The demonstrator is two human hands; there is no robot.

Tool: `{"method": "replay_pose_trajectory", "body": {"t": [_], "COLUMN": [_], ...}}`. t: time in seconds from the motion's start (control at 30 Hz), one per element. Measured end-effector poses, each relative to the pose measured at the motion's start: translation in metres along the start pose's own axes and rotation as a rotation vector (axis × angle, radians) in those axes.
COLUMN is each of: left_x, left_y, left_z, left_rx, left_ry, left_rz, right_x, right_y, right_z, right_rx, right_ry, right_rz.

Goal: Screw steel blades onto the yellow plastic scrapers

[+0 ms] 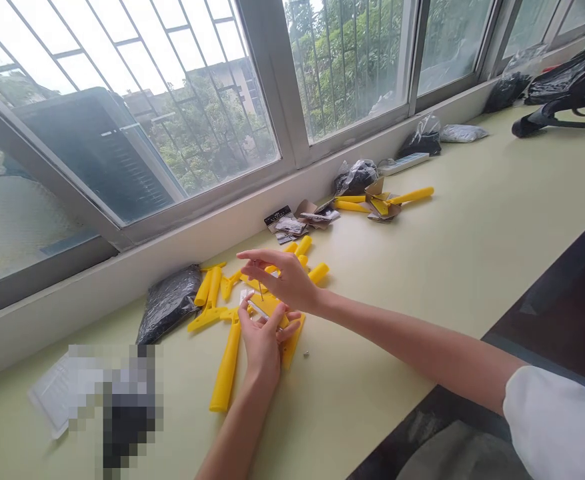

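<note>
My left hand (262,343) is closed on a yellow plastic scraper (269,305) with a flat head, gripping it by the edges just above the table. Over it, my right hand (292,281) pinches a thin metal rod that looks like a hex key (261,288), upright, its lower end at the scraper's face. A yellow scraper handle (225,373) lies left of my left wrist. Several more yellow scrapers (213,290) lie around and behind my hands, partly hidden. Right of my left hand is a small metal piece (306,354), perhaps a screw.
A black plastic packet (169,300) lies at the left by the sill. Cardboard packaging (287,225) and more yellow scrapers (412,196) sit farther back. A power strip (405,163) and bagged items (356,177) line the window wall. The table edge (472,340) runs along the right.
</note>
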State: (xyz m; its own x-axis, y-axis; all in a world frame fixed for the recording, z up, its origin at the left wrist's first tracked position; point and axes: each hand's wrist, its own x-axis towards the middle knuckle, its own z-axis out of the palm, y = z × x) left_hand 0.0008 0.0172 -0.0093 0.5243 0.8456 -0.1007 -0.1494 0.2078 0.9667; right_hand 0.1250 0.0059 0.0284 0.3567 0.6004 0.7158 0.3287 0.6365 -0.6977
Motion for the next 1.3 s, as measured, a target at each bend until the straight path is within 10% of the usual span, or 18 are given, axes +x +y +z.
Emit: {"method": "replay_pose_trajectory", "body": {"t": [0.37, 1.3], "left_x": [-0.001, -0.002], "left_y": [0.000, 0.001], "left_z": [0.000, 0.003], "left_rx": [0.000, 0.022], "left_ry": [-0.008, -0.012], "left_rz": [0.008, 0.002], "right_x": [0.006, 0.008], "right_y": [0.010, -0.006], "right_z": [-0.002, 0.003], "right_rx": [0.240, -0.106], "right_ry": [0.028, 0.112], "right_rz": [0.146, -0.003]}}
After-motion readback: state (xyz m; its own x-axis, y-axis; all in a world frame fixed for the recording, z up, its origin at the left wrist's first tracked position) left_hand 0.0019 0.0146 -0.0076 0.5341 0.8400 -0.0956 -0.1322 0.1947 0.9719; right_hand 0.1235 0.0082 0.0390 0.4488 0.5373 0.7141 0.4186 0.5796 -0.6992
